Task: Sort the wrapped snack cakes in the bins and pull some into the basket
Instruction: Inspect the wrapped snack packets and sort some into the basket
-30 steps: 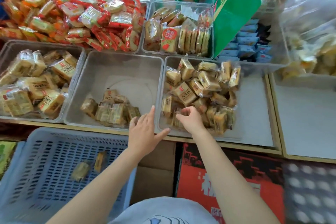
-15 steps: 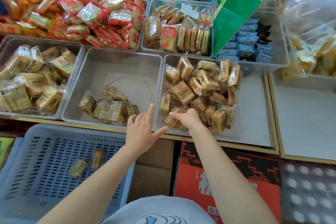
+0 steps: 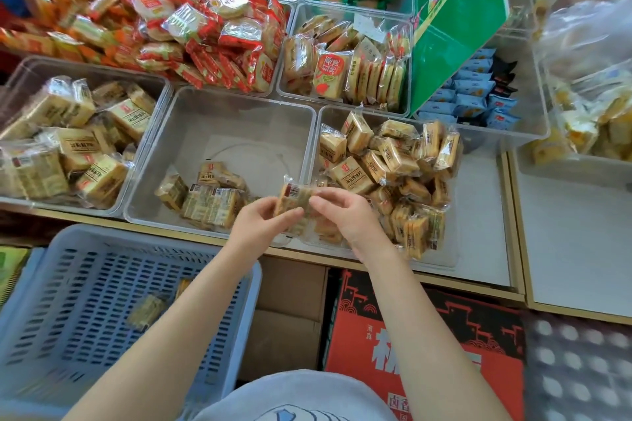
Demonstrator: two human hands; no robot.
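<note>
Both hands hold one wrapped snack cake (image 3: pixel 293 196) above the wall between two clear bins. My left hand (image 3: pixel 261 224) grips its lower left side and my right hand (image 3: pixel 345 215) pinches its right end. The middle bin (image 3: pixel 236 113) has a small heap of wrapped cakes (image 3: pixel 205 198) at its front. A large pile of similar cakes (image 3: pixel 386 167) fills the right bin (image 3: pixel 478 181). The blue slotted basket (image 3: pixel 85 304) stands below at the left with two cakes (image 3: pixel 150 309) on its floor.
Another clear bin of wrapped cakes (image 3: pixel 65 143) sits at the far left. Behind are red-wrapped snacks (image 3: pixel 212 27), a bin of upright packs (image 3: pixel 345 68), a green box (image 3: pixel 455 20) and blue packets (image 3: pixel 478 99). A red carton (image 3: pixel 427 345) lies under the shelf edge.
My right hand lifted a cake out of the right bin's front. My left hand, open before, rose and took hold of the same cake.
</note>
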